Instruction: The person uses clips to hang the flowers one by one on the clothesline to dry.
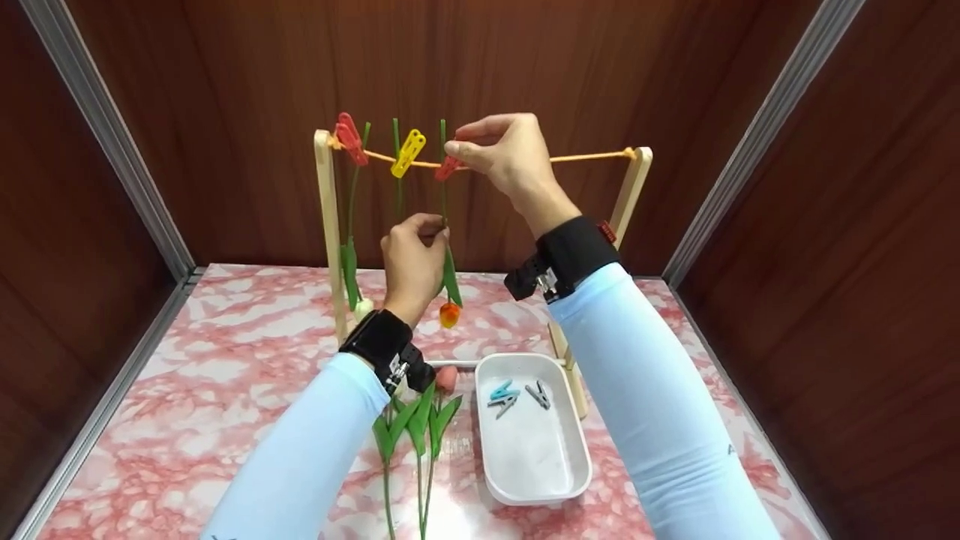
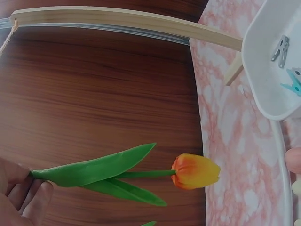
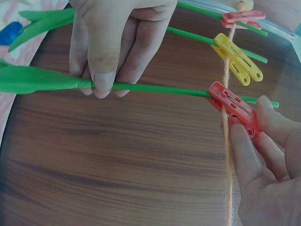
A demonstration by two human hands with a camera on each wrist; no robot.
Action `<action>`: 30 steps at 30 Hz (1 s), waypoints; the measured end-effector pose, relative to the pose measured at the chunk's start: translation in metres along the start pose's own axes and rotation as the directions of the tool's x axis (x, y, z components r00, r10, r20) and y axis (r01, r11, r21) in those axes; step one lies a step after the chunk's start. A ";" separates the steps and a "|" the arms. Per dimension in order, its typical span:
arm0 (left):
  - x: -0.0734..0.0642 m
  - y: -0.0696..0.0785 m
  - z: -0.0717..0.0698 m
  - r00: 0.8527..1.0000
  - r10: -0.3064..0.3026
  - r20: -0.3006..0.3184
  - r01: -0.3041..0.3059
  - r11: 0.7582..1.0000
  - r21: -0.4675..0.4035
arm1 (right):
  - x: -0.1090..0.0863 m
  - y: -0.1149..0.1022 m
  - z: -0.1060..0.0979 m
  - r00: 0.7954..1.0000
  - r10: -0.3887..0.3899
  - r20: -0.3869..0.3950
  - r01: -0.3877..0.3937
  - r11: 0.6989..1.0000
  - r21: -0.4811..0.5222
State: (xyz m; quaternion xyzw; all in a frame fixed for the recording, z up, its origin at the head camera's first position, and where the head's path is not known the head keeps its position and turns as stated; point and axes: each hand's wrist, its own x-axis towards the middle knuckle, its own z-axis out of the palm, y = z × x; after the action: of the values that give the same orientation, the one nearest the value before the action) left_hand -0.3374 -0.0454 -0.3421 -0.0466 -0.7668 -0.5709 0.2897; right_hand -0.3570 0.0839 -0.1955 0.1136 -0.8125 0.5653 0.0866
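A worktop (image 1: 247, 322) is patterned in pink-and-white marbling, and bright light is reflected at its front. It is bordered by a dark brown, wood-grained back panel (image 1: 247, 82), a left panel (image 1: 60, 262) and a right panel (image 1: 840, 225). Both rear corners are lined by silvery metal strips (image 1: 760, 135).

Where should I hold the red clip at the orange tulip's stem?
Pinch the red clip by its handles, from the right, as the right hand does. In the head view they angle up and right from its nose at the cord and stem, and the yellow clip is to the left, so the right side looks freer.
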 end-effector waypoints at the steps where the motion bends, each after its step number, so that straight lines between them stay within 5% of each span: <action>1: 0.000 -0.001 0.000 1.000 0.000 -0.004 0.000 1.000 -0.002 | 0.000 0.000 0.000 1.000 0.000 0.003 0.000 1.000 -0.006; 11: -0.006 0.000 0.001 0.999 0.010 -0.034 -0.011 0.999 -0.053 | -0.001 0.005 -0.003 0.999 -0.039 -0.019 0.038 0.999 -0.015; 22: -0.006 0.011 -0.005 0.978 0.176 -0.111 -0.184 0.980 -0.072 | -0.001 0.015 -0.014 0.983 -0.162 -0.089 0.157 0.986 -0.055; 30: -0.007 0.010 -0.023 0.953 0.275 -0.130 -0.285 0.956 -0.064 | -0.009 0.029 -0.027 0.957 -0.248 -0.152 0.238 0.968 -0.081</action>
State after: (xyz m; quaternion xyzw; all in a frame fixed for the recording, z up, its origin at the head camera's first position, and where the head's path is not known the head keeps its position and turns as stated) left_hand -0.3186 -0.0610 -0.3331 -0.1326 -0.7095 -0.5568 0.4110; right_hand -0.3562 0.1200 -0.2151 0.1638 -0.7997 0.5324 0.2239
